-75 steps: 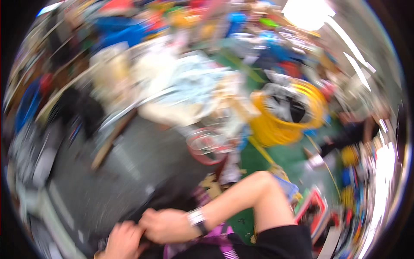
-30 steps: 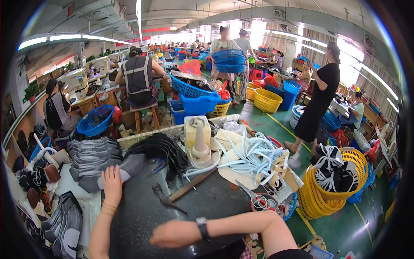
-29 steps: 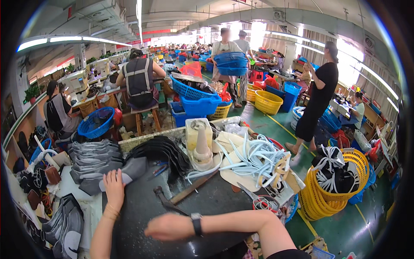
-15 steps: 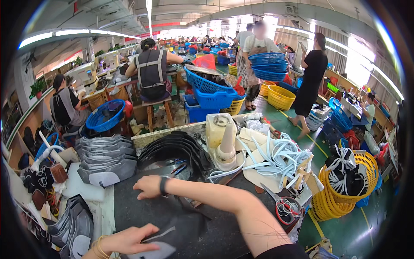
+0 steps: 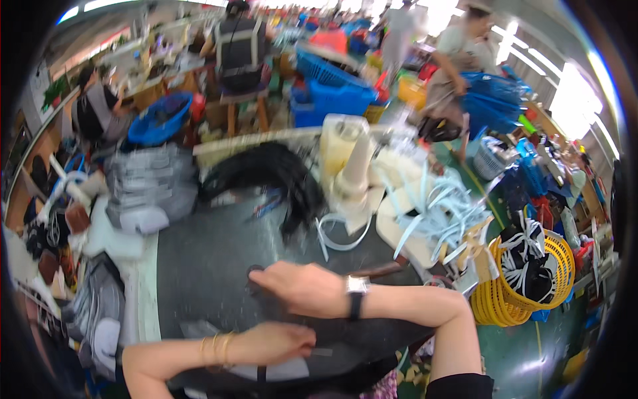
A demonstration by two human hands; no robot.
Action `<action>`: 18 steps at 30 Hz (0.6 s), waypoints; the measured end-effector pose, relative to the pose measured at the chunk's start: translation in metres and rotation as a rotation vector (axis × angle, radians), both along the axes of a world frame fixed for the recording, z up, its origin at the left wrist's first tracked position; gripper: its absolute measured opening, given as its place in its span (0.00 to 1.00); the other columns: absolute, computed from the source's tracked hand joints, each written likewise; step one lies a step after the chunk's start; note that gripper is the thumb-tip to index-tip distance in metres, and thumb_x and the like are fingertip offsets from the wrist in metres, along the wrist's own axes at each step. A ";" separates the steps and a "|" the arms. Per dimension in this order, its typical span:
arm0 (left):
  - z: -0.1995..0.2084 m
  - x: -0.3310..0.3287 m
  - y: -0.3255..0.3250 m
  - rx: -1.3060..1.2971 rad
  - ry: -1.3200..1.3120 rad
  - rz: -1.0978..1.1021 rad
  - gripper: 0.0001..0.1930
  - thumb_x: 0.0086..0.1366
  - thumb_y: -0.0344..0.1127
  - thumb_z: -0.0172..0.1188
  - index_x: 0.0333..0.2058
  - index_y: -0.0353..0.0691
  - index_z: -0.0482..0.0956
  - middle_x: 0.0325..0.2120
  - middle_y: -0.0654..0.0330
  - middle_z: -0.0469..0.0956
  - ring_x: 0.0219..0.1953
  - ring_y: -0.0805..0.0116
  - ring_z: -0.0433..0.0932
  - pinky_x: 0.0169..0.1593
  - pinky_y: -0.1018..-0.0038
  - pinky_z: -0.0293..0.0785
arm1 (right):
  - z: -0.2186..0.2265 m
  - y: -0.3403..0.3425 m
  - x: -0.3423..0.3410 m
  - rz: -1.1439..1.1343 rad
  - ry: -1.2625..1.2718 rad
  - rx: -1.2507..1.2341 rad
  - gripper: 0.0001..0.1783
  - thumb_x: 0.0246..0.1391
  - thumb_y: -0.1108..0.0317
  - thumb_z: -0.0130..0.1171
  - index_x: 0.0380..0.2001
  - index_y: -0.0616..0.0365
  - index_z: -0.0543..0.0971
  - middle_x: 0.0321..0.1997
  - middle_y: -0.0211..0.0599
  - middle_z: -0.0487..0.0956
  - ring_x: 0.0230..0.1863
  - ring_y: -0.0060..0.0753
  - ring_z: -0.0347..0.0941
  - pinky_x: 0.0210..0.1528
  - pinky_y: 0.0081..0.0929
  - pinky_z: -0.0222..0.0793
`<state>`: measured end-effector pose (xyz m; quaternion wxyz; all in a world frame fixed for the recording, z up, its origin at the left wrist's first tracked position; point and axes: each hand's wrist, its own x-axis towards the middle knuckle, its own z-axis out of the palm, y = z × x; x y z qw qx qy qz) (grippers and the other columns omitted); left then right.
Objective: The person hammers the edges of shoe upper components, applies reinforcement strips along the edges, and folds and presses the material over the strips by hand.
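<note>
My right hand, with a dark watch on the wrist, is closed over the black work surface. A small dark tip shows at its fingers; what it belongs to is blurred. Just nearer to me, my left hand, with thin bracelets, has its fingers curled in. Below it lies a dark, flat piece with a light grey patch; motion blur hides whether the fingers grip it. Beyond the hands is a stack of curved black pieces. A brown strip-like object lies past my right wrist.
Stacked grey pieces stand at the far left, and more grey pieces lie nearer. A cream container with a cone stands at the back beside light-blue straps. Yellow baskets are at the right. A person carries blue baskets.
My right hand has drawn back toward me and to the right, and its fingers have closed. My left hand has moved right, its fingers now curled. The view has tilted down.
</note>
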<state>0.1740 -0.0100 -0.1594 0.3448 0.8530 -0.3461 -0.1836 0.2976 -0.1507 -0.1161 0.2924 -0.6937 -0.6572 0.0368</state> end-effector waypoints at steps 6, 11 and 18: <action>-0.001 0.004 -0.003 0.219 -0.258 0.154 0.16 0.56 0.40 0.65 0.43 0.43 0.78 0.34 0.65 0.74 0.39 0.66 0.69 0.39 0.70 0.64 | 0.053 -0.107 -0.021 0.084 0.393 -0.258 0.33 0.40 0.72 0.64 0.54 0.68 0.70 0.33 0.42 0.75 0.32 0.46 0.76 0.33 0.35 0.74; 0.003 0.024 -0.011 0.006 -0.134 0.172 0.15 0.60 0.38 0.65 0.44 0.44 0.79 0.37 0.66 0.74 0.42 0.68 0.71 0.43 0.70 0.61 | 0.036 -0.128 -0.045 -0.060 0.154 -0.411 0.27 0.43 0.71 0.60 0.50 0.68 0.74 0.30 0.34 0.73 0.29 0.33 0.74 0.28 0.27 0.72; -0.016 0.063 -0.023 -0.096 -0.215 0.004 0.06 0.63 0.41 0.60 0.31 0.47 0.81 0.28 0.69 0.74 0.38 0.71 0.74 0.40 0.70 0.63 | 0.037 -0.124 -0.053 -0.210 0.101 -0.600 0.19 0.46 0.66 0.60 0.42 0.58 0.74 0.26 0.33 0.69 0.26 0.31 0.75 0.25 0.29 0.72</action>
